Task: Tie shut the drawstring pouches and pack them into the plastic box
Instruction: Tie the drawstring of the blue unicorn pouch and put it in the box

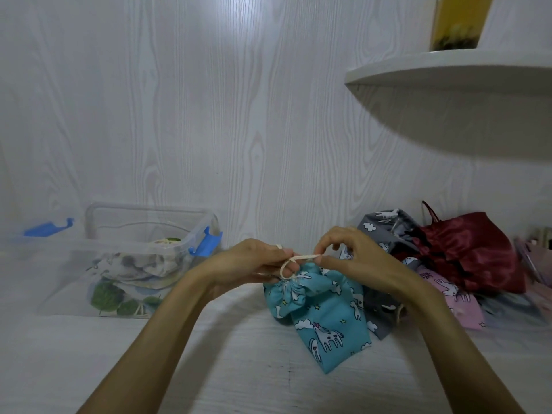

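Clear plastic box [140,258] at 9 o'clock on the pale woodgrain table [239,369]: rounded corners, blue clip latches, lid off; crumpled printed pouches, cream and green, lie inside. Left hand [254,264], centre, fingers curled, pinches the cream drawstring cord [298,258]. The cord loops across to the right hand [355,255], thumb and forefinger pinching its other end. Beneath both, a teal cotton unicorn-print pouch [325,321], neck gathered, lies on the table. At 3 o'clock, a heap: grey cloud-print pouch [385,231], pink pouch [448,297], glossy maroon satin pouch [475,249], possibly more behind. Curved white shelf [448,85] at 1 o'clock.
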